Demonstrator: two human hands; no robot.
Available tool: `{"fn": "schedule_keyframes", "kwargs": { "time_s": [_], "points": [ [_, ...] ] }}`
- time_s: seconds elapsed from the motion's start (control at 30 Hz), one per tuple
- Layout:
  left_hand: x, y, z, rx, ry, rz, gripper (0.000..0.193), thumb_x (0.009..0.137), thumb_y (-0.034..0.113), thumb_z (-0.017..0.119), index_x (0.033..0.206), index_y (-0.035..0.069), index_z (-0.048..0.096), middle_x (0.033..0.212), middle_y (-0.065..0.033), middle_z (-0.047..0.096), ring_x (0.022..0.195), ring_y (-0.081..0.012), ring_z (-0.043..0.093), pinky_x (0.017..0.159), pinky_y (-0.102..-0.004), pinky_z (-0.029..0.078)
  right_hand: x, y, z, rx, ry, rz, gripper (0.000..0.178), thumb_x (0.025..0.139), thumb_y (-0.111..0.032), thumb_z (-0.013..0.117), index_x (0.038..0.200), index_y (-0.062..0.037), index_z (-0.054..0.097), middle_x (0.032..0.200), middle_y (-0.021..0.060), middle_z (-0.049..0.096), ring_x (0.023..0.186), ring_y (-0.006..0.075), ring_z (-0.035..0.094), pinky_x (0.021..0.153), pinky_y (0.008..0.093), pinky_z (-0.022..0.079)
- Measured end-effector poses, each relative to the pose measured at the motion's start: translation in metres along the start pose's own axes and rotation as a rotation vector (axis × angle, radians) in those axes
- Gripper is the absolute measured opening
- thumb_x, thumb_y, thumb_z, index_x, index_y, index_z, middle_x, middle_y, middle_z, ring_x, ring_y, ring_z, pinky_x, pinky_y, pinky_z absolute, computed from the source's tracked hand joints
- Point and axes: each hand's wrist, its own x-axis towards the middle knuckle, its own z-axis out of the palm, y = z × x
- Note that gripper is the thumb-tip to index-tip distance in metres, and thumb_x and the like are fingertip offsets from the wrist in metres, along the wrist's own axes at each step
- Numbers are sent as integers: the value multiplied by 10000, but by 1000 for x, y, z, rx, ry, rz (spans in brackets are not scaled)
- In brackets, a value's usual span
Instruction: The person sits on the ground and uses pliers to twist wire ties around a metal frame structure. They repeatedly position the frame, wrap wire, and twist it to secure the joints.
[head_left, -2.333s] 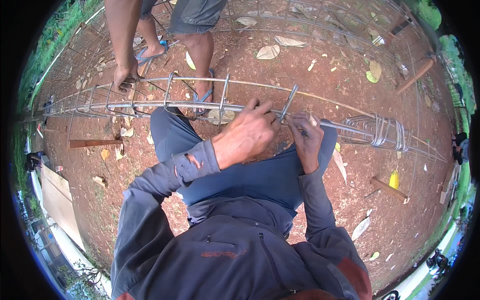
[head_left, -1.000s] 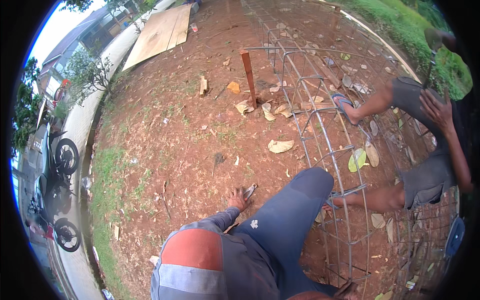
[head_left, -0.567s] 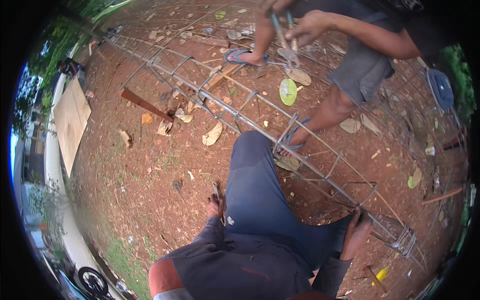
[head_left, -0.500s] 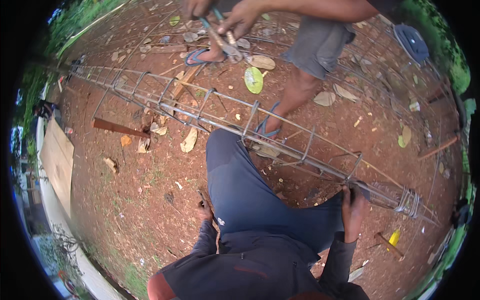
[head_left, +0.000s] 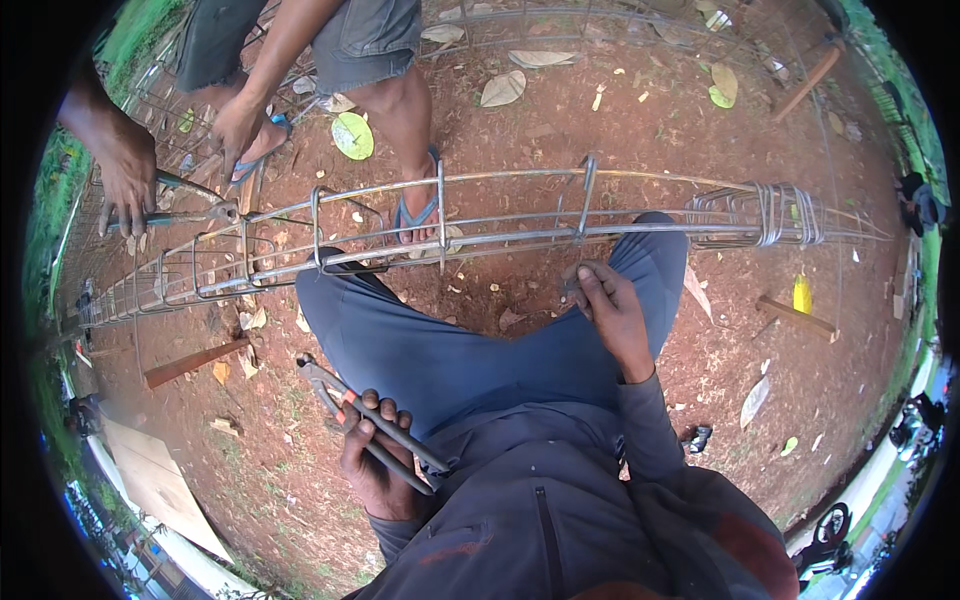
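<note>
My left hand [head_left: 378, 450] is wrapped round the handles of a pair of pincers [head_left: 375, 430], held beside my left thigh with the jaws pointing away from me. Over my right thigh, my right hand [head_left: 615, 310] has thumb and fingers pinched together. Something small and dark shows at the fingertips, too small to name. A long rebar cage [head_left: 510, 240] of thin steel bars and square stirrups [head_left: 441, 215] runs across in front of me, at my knees. Both hands are apart from it. A coil of wire or stirrups [head_left: 790, 215] sits round its right end.
Across the cage, a co-worker's hands [head_left: 128, 175] are at a bolt cutter [head_left: 190, 200], its jaws close to the bars. Wooden stakes [head_left: 195, 363] stand at left and right [head_left: 797, 317]. A board [head_left: 165, 485] lies at lower left, a yellow object [head_left: 802, 293] at right.
My left hand has come up with the pincers into plain sight. My right hand has left the cage and moved over my thigh. The co-worker's bolt cutter is now down by the bars.
</note>
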Motion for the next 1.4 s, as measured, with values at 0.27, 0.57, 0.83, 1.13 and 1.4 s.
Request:
{"fn": "schedule_keyframes", "kwargs": {
  "time_s": [0.27, 0.57, 0.83, 1.13, 1.4],
  "points": [
    [28, -130, 84, -126, -610, -917, 496, 788, 76, 624, 1276, 86, 540, 1471, -172, 496, 1329, -400, 540, 1125, -567, 421, -5, 0, 0, 185, -35, -7, 271, 1024, -212, 565, 1140, 17, 651, 786, -7, 574, 712, 67, 510, 634, 252, 420],
    [38, -166, 104, -139, -481, -876, 610, 691, 88, 557, 1296, 83, 476, 1374, -153, 528, 1306, -360, 527, 1165, -588, 382, -8, -4, -11, 528, -151, 189, 538, 695, -225, 705, 1178, -5, 627, 821, 11, 639, 731, 97, 622, 616, 266, 493],
    [26, -170, 132, -210, -450, -813, 411, 687, 65, 530, 1096, 101, 513, 1209, -123, 556, 1137, -295, 575, 1081, -503, 447, -9, 92, 37, 972, 148, -403, 509, 772, -321, 754, 1137, 8, 620, 847, 22, 662, 750, 99, 644, 635, 255, 513],
    [23, -157, 154, -429, -448, -807, 180, 726, 60, 537, 898, 105, 507, 1065, -106, 508, 942, -245, 542, 915, -392, 465, -6, 44, 13, 672, -133, -298, 307, 928, -212, 617, 1127, 22, 612, 978, 92, 703, 903, 161, 695, 736, 231, 539],
    [33, -131, 158, 293, -393, -784, 170, 817, 47, 490, 984, 34, 517, 986, -138, 566, 790, -265, 616, 707, -439, 537, -12, 19, 23, 804, -138, 24, 264, 1048, -178, 516, 1192, 25, 604, 993, 86, 680, 898, 185, 690, 741, 243, 563]
  ]
}}
